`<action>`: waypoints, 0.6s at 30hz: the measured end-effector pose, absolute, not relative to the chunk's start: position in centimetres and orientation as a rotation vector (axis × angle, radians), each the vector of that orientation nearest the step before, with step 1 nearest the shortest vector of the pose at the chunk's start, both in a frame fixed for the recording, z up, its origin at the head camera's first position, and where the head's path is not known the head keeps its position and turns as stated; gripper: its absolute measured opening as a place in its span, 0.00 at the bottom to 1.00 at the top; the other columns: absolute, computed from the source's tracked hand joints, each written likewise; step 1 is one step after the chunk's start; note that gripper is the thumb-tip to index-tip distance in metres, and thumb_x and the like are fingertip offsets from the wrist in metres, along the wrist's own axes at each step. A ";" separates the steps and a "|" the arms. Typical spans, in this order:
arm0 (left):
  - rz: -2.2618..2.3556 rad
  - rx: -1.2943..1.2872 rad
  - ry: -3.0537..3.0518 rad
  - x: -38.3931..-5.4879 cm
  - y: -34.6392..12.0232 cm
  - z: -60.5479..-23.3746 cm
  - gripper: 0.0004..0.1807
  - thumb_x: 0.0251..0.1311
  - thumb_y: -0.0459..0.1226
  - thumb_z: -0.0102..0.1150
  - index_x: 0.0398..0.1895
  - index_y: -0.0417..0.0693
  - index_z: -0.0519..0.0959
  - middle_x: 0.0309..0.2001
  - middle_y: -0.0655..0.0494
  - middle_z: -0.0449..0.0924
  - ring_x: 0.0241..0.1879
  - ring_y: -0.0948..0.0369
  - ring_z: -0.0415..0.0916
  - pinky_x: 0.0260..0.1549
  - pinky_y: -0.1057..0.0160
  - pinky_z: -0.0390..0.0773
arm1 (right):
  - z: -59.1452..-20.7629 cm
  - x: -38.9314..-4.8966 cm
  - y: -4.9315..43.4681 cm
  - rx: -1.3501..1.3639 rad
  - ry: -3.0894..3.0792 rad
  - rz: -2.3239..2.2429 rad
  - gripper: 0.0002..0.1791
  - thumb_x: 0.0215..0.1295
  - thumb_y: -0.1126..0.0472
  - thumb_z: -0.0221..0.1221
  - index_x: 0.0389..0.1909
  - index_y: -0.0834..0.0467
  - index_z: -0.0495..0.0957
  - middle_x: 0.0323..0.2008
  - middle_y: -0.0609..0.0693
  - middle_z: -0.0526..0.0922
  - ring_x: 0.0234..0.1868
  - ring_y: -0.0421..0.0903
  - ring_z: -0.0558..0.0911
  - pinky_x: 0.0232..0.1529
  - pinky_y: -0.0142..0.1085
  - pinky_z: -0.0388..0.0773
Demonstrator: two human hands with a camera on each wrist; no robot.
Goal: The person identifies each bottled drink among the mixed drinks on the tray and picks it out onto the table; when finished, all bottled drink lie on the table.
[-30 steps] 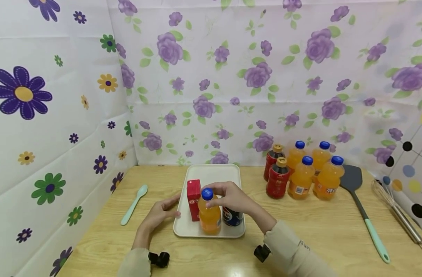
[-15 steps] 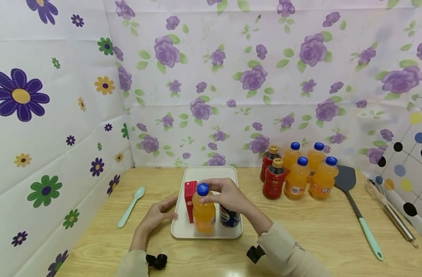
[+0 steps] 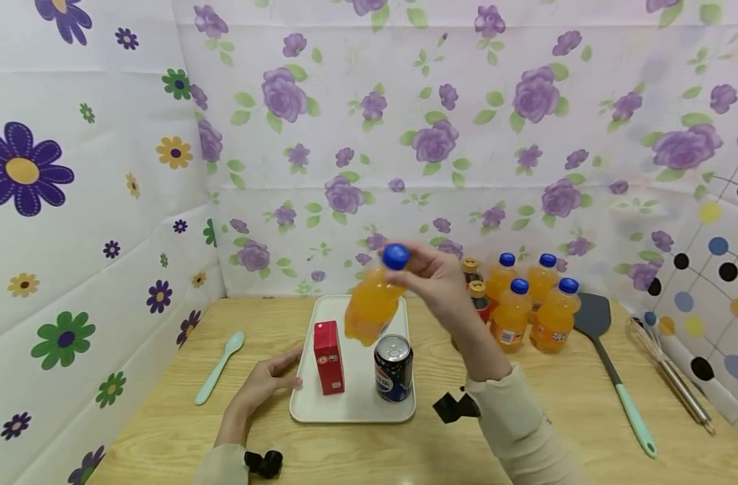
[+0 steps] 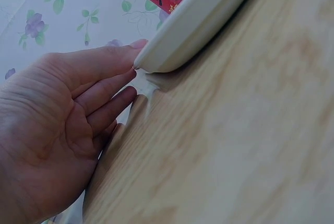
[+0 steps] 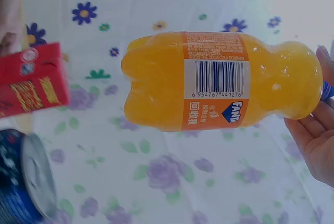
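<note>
My right hand (image 3: pixel 432 279) grips an orange soda bottle (image 3: pixel 372 306) by the neck, just below its blue cap. The bottle hangs tilted above the cream tray (image 3: pixel 359 411), and its Fanta label and barcode face the right wrist camera. On the tray stand a red drink carton (image 3: pixel 328 357) at the left and a dark blue soda can (image 3: pixel 394 370) at the right. My left hand (image 3: pixel 262 384) rests beside the tray's left edge. In the left wrist view, its nearly straight fingers (image 4: pixel 107 62) touch the tray rim (image 4: pixel 180 36).
Several orange soda bottles (image 3: pixel 551 323) stand at the right, with two red-labelled, gold-capped bottles (image 3: pixel 479 300) partly hidden behind my right arm. Further right lie a grey spatula (image 3: pixel 611 364) and a whisk (image 3: pixel 672 370). A pale green spoon (image 3: pixel 220 367) lies at the left.
My right hand has lifted the orange soda bottle off the tray and tilted it, moving up and right. The can is now uncovered. My left hand stays at the tray's edge.
</note>
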State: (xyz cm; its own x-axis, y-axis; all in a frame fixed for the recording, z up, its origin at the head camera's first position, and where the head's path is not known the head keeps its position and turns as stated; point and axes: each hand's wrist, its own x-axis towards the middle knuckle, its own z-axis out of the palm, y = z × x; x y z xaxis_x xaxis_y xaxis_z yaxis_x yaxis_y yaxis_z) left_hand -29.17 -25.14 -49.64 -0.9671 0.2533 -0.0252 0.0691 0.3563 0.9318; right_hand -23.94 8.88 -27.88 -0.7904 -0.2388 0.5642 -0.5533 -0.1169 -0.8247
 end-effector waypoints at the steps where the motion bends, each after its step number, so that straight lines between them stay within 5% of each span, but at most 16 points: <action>1: 1.666 0.297 2.447 -29.2 -25.2 -49.7 0.38 0.55 0.36 0.69 0.70 0.41 0.66 0.72 0.44 0.63 0.75 0.46 0.55 0.74 0.44 0.55 | -27.6 -23.9 9.4 0.862 -1.899 2.005 0.25 0.60 0.65 0.65 0.58 0.71 0.74 0.43 0.34 0.88 0.45 0.35 0.86 0.47 0.29 0.84; 8: 1.658 0.320 2.470 -29.1 -25.8 -49.6 0.39 0.54 0.37 0.69 0.70 0.41 0.66 0.72 0.44 0.64 0.75 0.46 0.54 0.74 0.43 0.54 | -27.1 -24.1 13.6 0.724 -1.883 1.995 0.18 0.61 0.66 0.64 0.53 0.54 0.81 0.43 0.36 0.88 0.47 0.35 0.86 0.47 0.27 0.84; 18: 1.654 0.318 2.461 -29.2 -25.3 -49.8 0.38 0.54 0.37 0.69 0.70 0.42 0.67 0.72 0.44 0.63 0.75 0.46 0.54 0.74 0.42 0.54 | -28.9 -23.2 21.0 0.472 -1.913 1.847 0.20 0.58 0.66 0.67 0.53 0.59 0.82 0.39 0.36 0.89 0.40 0.33 0.87 0.40 0.23 0.83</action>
